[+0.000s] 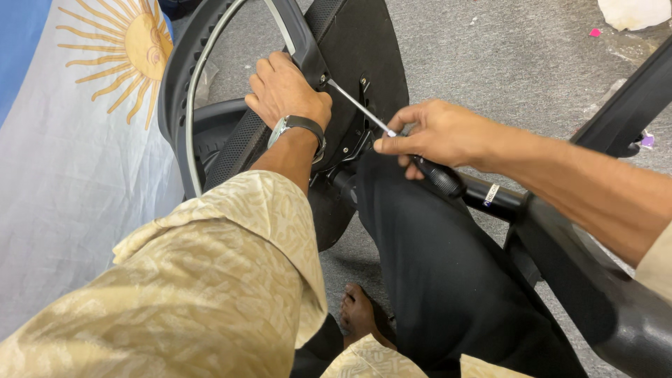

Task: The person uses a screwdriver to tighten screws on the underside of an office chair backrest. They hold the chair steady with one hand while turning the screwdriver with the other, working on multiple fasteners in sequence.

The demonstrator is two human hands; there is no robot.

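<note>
A patterned beige sleeve (pixel 210 280) filled the foreground, beside a blue-and-white sun cloth (pixel 77 140) on the far left. The left hand (pixel 285 89) was wrapped tight around the black chair frame (pixel 308 49). Further right, the right hand (pixel 437 133) pinched a screwdriver (pixel 392 133) near its handle, the shaft's tip set against the frame

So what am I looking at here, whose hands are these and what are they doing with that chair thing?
This is one picture from a camera worn on a person's head, looking down at their own hands. An office chair lies tipped over on grey carpet. The left hand grips the chair's black frame. The right hand holds a screwdriver, its tip set against the black plate under the seat. A pale flag with a yellow sun lies at the left.
</note>
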